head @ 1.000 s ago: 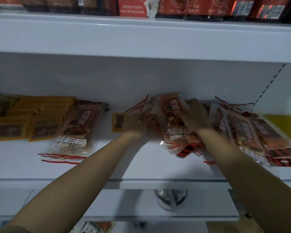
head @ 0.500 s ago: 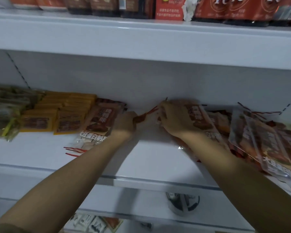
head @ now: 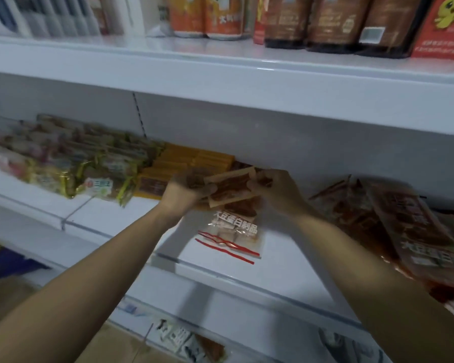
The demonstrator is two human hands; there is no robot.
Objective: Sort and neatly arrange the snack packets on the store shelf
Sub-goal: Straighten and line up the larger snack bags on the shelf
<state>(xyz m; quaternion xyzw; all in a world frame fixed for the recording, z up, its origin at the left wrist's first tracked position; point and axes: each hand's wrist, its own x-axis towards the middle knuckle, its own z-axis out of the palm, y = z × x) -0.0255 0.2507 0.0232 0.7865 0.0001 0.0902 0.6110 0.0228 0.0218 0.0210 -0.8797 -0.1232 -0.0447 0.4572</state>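
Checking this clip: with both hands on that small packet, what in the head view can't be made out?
- Small tan snack packet: print blurred; left hand and right hand cover its ends.
- Clear red-striped packet beneath: top hidden by the held packet.
- Red-brown packet pile: cut off by the right edge.
- Green-yellow wrapped packets: labels blurred.

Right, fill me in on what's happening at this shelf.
A person is tidying snack packets on the middle shelf. The left hand and right hand together hold a small brown packet by its two ends, above a clear packet with white lettering lying flat on the shelf. An orange stack sits to the left, and a loose pile of similar clear packets lies to the right, not yet straightened.
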